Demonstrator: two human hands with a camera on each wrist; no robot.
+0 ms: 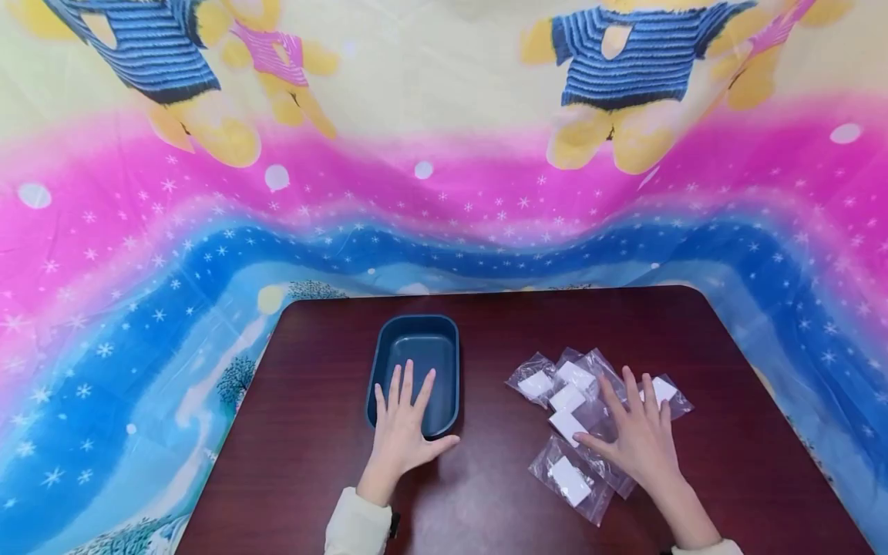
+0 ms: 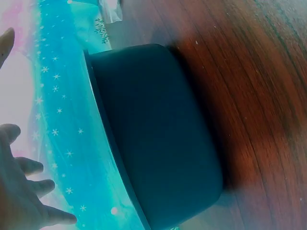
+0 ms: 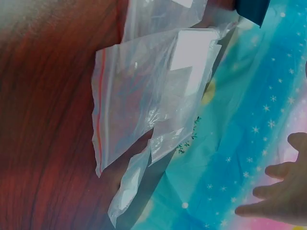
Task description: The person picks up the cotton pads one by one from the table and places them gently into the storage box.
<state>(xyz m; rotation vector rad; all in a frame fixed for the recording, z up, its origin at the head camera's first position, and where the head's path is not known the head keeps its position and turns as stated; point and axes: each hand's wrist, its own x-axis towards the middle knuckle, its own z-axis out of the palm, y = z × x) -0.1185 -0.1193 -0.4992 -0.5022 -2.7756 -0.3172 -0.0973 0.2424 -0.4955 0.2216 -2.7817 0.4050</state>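
My left hand (image 1: 402,432) is spread above the near part of a dark blue rectangular tray (image 1: 416,327), holding nothing. In the left wrist view the tray's outer side (image 2: 153,129) fills the middle, and the fingers (image 2: 31,166) stay apart from it. Over a loose group of clear zip bags (image 1: 600,366) hovers my right hand (image 1: 641,443), fingers spread and nothing in them. White rectangular pieces (image 1: 570,479) lie inside the bags; their kind cannot be made out. The right wrist view shows a bag with a red seal line (image 3: 100,110), with the fingers (image 3: 268,191) off to the side.
Both hands are over a dark red-brown wooden table (image 1: 291,432) with rounded far corners. Behind and beside it hangs a printed cloth (image 1: 444,185) with bears and snowflakes. The tray stands left of the bags, with bare tabletop between them.
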